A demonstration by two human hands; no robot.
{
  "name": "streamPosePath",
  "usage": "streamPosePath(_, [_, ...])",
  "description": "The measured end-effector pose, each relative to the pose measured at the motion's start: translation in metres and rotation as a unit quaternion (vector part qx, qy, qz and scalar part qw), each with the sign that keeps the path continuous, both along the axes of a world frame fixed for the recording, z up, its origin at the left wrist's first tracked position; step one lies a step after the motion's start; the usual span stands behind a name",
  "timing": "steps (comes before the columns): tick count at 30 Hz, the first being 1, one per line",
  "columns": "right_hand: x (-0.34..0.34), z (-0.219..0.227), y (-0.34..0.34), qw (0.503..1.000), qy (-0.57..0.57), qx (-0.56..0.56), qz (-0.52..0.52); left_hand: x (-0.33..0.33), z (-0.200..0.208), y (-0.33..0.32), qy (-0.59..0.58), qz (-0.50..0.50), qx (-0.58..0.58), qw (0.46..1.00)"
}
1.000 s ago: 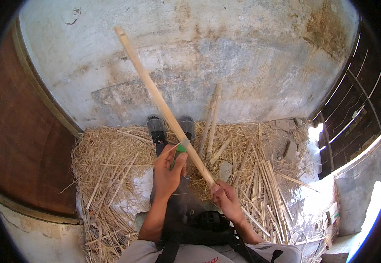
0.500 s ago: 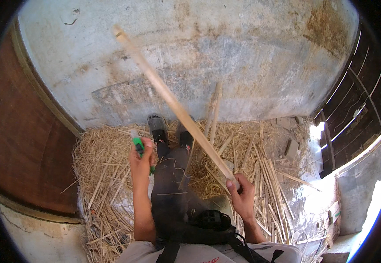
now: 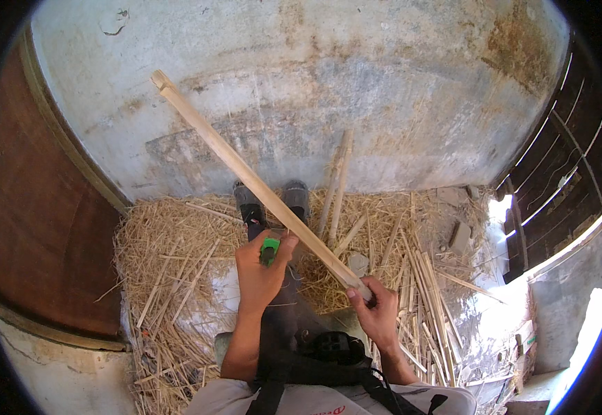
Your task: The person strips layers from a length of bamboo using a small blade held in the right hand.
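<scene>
A long split bamboo strip [image 3: 235,161] slants across the view, from its far upper-left end by the wall down to its near end. My right hand [image 3: 378,315] is closed round that near end, thumb along the strip. In my left hand [image 3: 258,273] is a green utility knife [image 3: 268,251], fingers wrapped round it. This hand is right beside the strip's lower half, the thumb side close to its edge. The knife's blade does not show clearly, so I cannot tell whether it touches the bamboo.
Shavings [image 3: 152,232] cover the floor. Thin bamboo strips [image 3: 427,304] lie in a pile at the right. Two bamboo pieces [image 3: 341,183] lean on the stained wall [image 3: 412,97]. A brick-like block [image 3: 460,237] lies farther right. My shoes [image 3: 295,197] are between my hands and the wall.
My left hand with the knife has moved right, up to the strip. The strip's far end has swung left and down, while my right hand has stayed nearly in place, slightly lower.
</scene>
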State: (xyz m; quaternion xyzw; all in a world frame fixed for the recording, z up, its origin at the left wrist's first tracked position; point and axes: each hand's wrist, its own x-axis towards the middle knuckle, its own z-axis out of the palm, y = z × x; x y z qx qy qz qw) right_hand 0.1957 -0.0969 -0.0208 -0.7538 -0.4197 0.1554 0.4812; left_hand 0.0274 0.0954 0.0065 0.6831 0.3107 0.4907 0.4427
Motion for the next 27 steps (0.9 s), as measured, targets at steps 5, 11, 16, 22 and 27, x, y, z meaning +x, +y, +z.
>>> streamPosePath(5, [0.002, -0.004, 0.002, 0.999, 0.051, 0.008, -0.003, -0.006, 0.015, -0.004, -0.108, -0.101, -0.150, 0.978])
streamPosePath(11, [0.003, 0.001, 0.002, 0.998, 0.064, 0.009, -0.003, -0.024, 0.016, 0.005, -0.161, -0.184, -0.298, 0.923])
streamPosePath(16, [0.010, -0.008, 0.000, 0.997, 0.070, 0.012, 0.023, -0.025, 0.015, 0.004, -0.216, -0.224, -0.385, 0.869])
streamPosePath(22, [0.005, -0.005, 0.003, 0.993, 0.114, -0.015, 0.023, -0.001, 0.003, -0.009, -0.058, -0.051, -0.202, 0.976])
streamPosePath(27, [0.010, -0.035, -0.001, 0.996, 0.031, -0.041, 0.069, 0.009, 0.003, -0.011, 0.085, 0.029, 0.010, 0.996])
